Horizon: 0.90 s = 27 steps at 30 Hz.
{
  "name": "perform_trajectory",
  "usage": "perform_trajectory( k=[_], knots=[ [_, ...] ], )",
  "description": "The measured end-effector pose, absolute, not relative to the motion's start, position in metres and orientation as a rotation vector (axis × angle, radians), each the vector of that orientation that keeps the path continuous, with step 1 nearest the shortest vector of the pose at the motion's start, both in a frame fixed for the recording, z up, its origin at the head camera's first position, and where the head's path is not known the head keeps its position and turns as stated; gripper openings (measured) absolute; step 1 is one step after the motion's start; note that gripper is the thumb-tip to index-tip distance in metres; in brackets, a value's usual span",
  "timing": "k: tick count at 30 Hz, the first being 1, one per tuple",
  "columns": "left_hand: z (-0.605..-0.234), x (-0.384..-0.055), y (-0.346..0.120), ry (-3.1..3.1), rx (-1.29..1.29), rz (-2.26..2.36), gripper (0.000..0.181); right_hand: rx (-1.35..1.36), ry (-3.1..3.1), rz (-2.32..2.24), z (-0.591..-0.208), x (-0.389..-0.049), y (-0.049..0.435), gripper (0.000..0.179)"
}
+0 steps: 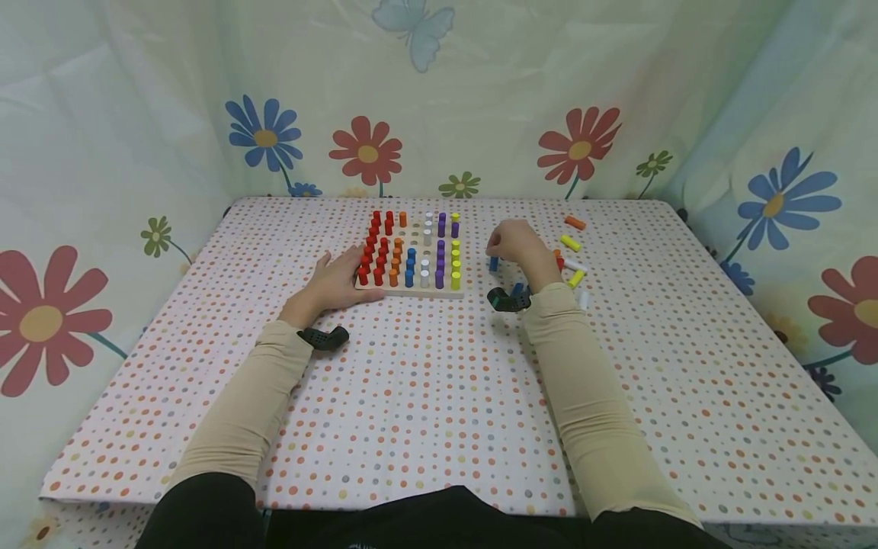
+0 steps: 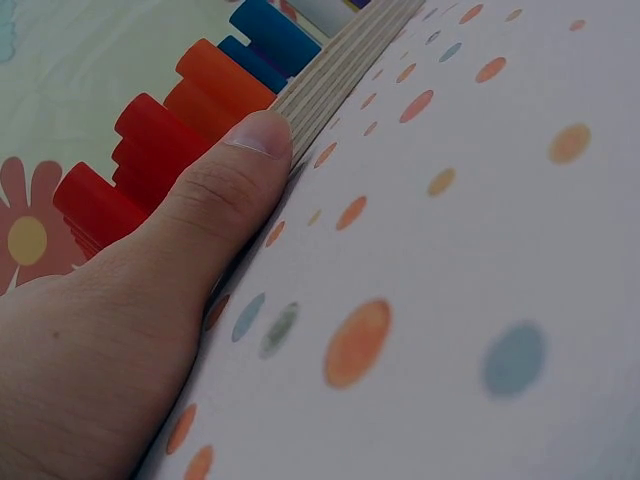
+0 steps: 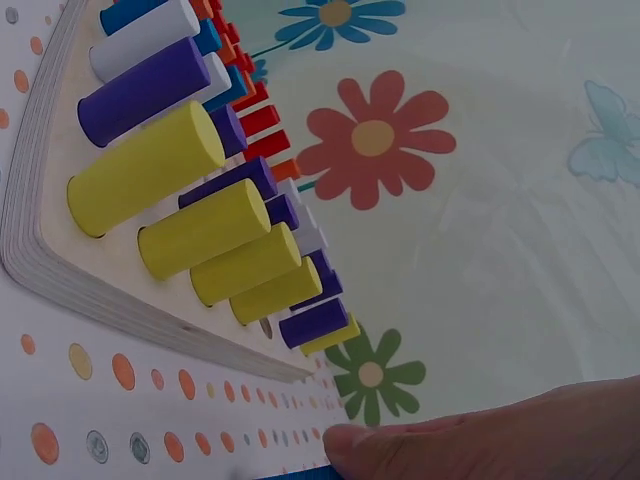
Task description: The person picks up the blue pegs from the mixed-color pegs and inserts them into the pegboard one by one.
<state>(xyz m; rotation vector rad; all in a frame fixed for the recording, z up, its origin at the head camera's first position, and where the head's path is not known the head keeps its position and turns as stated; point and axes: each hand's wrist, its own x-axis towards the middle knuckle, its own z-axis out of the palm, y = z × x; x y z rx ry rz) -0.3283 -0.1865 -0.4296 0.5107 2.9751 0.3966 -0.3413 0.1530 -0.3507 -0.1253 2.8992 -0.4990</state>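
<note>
A wooden pegboard (image 1: 446,293) stands on the dotted tablecloth, with columns of red, orange, blue, white, purple and yellow pegs upright in it. My left hand (image 1: 334,282) rests against its left side, fingers extended. In the left wrist view the thumb (image 2: 225,190) lies along the board's front edge. To the right of the board, my right hand (image 1: 519,242) pinches a blue peg (image 1: 494,264), held upright just over or on the cloth. Only a sliver of that blue peg (image 3: 300,474) shows in the right wrist view, under the fingertip.
Loose pegs lie right of my right hand: an orange peg (image 1: 575,223), a yellow peg (image 1: 570,243), a white peg (image 1: 583,299) and several others. Another blue peg (image 1: 517,290) is partly hidden by the right wrist's camera (image 1: 509,299). A flowered curtain (image 1: 480,99) hangs behind the table.
</note>
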Motion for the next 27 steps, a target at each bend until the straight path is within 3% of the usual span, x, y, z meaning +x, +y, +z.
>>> perform_trajectory(
  k=[17, 27],
  knots=[
    [-0.430, -0.327, -0.188, 2.977, 0.500, 0.415, 0.123, -0.452, 3.045, -0.792, -0.338, -0.334, 0.111, 0.015],
    [-0.430, -0.329, -0.186, 2.991, 0.511, 0.419, 0.123, -0.586, 3.091, -0.778, -0.343, -0.331, 0.091, 0.021]
  ],
)
